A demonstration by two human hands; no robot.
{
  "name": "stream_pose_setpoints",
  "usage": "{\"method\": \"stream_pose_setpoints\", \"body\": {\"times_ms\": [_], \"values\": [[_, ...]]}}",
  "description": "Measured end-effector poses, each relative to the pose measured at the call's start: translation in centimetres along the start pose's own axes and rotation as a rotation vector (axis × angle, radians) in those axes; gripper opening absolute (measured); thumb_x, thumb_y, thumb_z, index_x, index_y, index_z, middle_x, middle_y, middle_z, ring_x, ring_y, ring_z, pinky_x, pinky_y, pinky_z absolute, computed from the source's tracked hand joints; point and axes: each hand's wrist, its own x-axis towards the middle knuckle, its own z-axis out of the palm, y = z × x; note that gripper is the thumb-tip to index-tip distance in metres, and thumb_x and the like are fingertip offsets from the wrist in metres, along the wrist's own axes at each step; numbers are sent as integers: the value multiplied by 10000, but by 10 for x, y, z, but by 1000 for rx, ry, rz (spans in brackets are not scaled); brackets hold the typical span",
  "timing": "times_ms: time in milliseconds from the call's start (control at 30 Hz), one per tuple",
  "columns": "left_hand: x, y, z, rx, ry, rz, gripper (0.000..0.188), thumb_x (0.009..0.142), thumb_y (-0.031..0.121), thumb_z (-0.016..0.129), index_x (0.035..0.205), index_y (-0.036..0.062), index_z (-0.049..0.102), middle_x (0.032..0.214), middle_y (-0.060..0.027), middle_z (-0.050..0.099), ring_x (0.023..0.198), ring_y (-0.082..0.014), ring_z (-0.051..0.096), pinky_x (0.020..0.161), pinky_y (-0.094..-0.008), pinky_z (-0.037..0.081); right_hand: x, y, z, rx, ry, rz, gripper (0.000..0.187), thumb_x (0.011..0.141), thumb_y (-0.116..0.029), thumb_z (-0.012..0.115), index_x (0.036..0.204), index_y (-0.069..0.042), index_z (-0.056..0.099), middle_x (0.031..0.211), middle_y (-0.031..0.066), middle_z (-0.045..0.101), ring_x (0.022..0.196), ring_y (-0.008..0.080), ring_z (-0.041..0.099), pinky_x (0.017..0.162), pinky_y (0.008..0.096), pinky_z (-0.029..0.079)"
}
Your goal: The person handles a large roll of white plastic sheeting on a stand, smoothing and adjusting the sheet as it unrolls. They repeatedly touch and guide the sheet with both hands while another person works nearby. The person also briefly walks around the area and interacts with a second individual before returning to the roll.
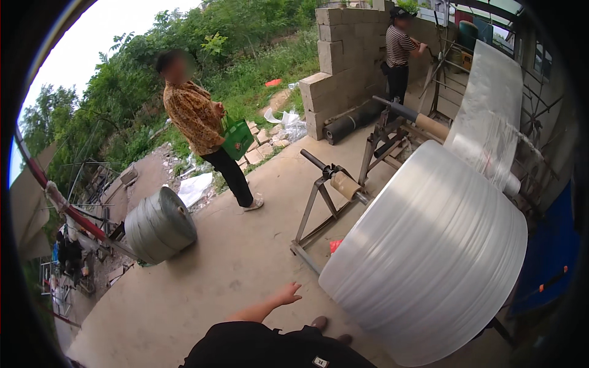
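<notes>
Bare left hand [286,295] empty, fingers loose, before grey metal A-frame stand [309,211]; huge white plastic-film roll [426,260] right of stand. Right hand unseen, grip can't tell. We judge pre-contact; touch needs rightward reach.

- An open-sided workshop is being indicated by the concrete floor [245,270] and block wall [353,67].
- A huge roll of whitish plastic film [429,257] is being flanked by a metal roller stand [309,210].
- A grey wound roll [156,230] is being borne by the floor.
- The floor is being bordered by green trees [245,27].
</notes>
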Motion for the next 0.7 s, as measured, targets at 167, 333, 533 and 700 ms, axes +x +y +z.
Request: {"method": "stream_pose_setpoints", "body": {"times_ms": [167,333,533,700], "values": [[86,153,-161,-208,851,313,529,860,228,637,1318,20,473,1359,-209,466,1233,-368,459,1025,-424,400,108,-248,-102,613,376,-477,385,912,-242,624,1225,-21,591,1161,203,633,1012,338,628,886,425,502],[128,395,-255,-135,800,873,578,867,282,643,1363,68,439,1457,-169,372,1367,-354,317,1096,-464,293,205,-437,-104,464,207,-1050,474,897,-118,613,1342,-28,478,1368,179,489,1283,329,437,1073,412,340],[141,452,-220,94,631,715,635,937,456,484,1457,117,354,1539,-134,262,1442,-320,170,1150,-508,159,165,-494,-62,-199,60,-910,598,934,-374,524,1431,-78,374,1509,132,326,1406,318,272,1089,516,273],[57,294,-75,292,702,895,664,922,467,494,1490,177,306,1580,-74,190,1472,-292,85,1156,-480,23,12,-298,-38,-30,312,-1084,674,975,-496,296,1505,-86,227,1570,125,216,1434,371,213,1084,594,205]]}}
